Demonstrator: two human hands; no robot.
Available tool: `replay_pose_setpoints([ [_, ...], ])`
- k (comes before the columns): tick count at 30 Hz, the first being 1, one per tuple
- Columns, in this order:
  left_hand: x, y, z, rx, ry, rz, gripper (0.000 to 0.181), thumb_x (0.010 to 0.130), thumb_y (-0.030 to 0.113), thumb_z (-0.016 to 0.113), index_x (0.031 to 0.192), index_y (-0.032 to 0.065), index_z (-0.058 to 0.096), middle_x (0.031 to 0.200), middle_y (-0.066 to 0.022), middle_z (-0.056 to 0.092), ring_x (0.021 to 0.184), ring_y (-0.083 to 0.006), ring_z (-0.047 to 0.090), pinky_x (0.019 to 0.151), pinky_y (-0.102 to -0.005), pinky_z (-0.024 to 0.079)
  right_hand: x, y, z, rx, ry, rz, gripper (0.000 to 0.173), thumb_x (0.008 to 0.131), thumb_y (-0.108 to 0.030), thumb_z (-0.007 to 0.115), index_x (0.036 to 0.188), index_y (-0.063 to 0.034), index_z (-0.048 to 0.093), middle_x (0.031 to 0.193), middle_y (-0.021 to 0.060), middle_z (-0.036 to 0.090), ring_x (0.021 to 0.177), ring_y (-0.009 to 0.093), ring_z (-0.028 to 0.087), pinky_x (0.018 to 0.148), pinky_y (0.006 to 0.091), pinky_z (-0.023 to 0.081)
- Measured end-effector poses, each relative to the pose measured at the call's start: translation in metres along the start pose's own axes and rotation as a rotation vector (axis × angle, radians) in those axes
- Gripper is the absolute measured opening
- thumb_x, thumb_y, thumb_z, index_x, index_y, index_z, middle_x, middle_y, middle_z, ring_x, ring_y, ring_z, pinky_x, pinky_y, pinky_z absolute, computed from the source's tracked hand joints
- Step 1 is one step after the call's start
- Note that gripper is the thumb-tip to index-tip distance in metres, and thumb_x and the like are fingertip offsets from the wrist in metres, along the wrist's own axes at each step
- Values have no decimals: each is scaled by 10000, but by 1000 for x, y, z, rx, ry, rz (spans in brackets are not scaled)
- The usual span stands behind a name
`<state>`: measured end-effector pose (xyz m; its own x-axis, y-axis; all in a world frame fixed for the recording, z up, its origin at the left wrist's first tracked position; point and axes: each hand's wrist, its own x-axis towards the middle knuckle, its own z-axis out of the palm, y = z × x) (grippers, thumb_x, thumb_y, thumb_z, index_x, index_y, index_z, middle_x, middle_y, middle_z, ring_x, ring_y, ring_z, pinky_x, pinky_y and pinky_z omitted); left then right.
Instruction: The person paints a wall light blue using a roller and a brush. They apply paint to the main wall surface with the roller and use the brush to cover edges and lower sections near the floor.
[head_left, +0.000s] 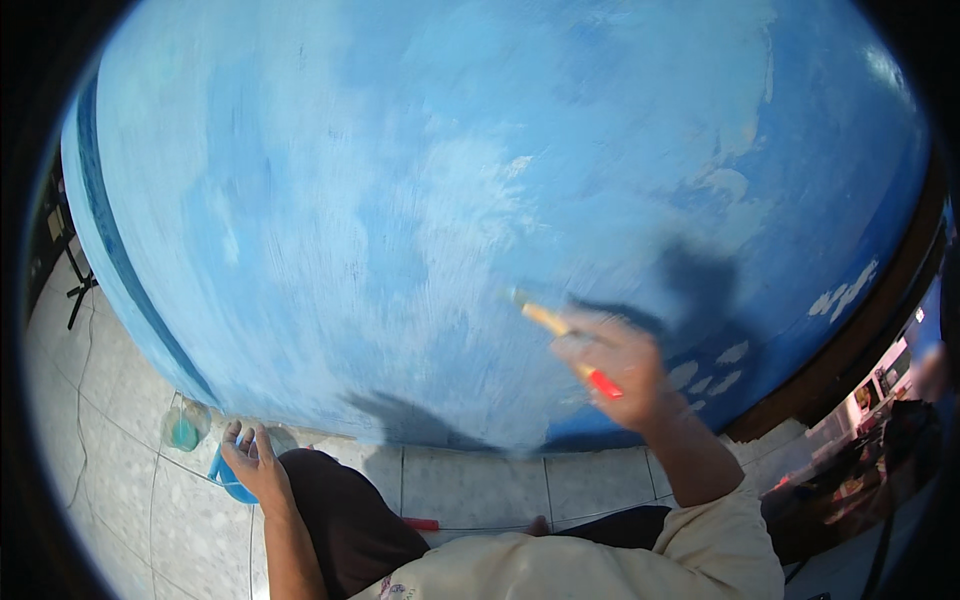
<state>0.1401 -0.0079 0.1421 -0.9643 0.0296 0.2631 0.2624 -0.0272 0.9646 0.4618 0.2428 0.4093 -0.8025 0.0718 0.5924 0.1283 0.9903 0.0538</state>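
In my right hand (626, 367) is a paintbrush (546, 319) with a light wooden handle and a red end. Its blurred tip points up and left, at or close to a wall (420, 180) painted in patchy light and darker blues; I cannot tell if the bristles touch. My left hand (251, 457) hangs beside my left knee, fingers apart and a little bent, with no object seen in it. Partly hidden behind that hand is a blue plastic container (238, 491). A clear cup with green contents (182, 433) stands on the floor by the wall's base.
Pale floor tiles (480, 487) run along the wall. A red stick-like object (420, 524) lies near my legs. A thin cable (81, 405) and a black stand (77, 292) are at the left. Dark brown trim (817, 382) borders the wall at the right, with cluttered items beyond.
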Motion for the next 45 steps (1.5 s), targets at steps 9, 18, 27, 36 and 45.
replay_pose_setpoints([
  [9, 0, 6, -4, -50, 42, -39, 457, 903, 143, 619, 1253, -69, 416, 1121, -190, 521, 1007, -227, 544, 844, -299, 468, -18, -12, 79, -406, 89, -161, 201, 754, -93, 607, 932, -6, 642, 1145, 255, 563, 1121, 394, 556, 947, 465, 484],
  [18, 3, 27, -20, -364, 107, -350, 486, 902, 189, 603, 1298, -27, 421, 1226, -142, 491, 1104, -224, 496, 908, -371, 424, -100, -13, 166, 118, -563, 161, 108, 775, -59, 563, 875, -47, 599, 997, 156, 581, 920, 344, 611, 763, 438, 519],
  [27, -1, -206, -128, 39, 50, -527, 449, 873, 212, 627, 1219, -35, 482, 1058, -138, 577, 979, -206, 559, 830, -360, 437, 52, -16, 6, -163, 266, -206, 267, 733, -26, 661, 993, -84, 676, 1110, 187, 610, 1049, 322, 617, 881, 410, 527],
  [36, -132, -311, -180, 1205, -345, -1032, 562, 806, 370, 663, 1147, -47, 501, 1214, -237, 503, 1113, -431, 528, 927, -459, 450, -28, -47, 150, -246, -103, -231, 155, 809, -91, 539, 940, -66, 619, 1091, 221, 568, 1078, 400, 564, 923, 458, 495],
  [45, -154, -281, -158, 1413, -407, -1204, 585, 804, 376, 666, 1164, -31, 449, 1229, -234, 447, 1130, -430, 478, 940, -469, 424, -31, -17, 167, 188, -513, 77, 222, 775, -30, 607, 981, -98, 657, 1085, 127, 610, 891, 339, 625, 747, 391, 531],
])
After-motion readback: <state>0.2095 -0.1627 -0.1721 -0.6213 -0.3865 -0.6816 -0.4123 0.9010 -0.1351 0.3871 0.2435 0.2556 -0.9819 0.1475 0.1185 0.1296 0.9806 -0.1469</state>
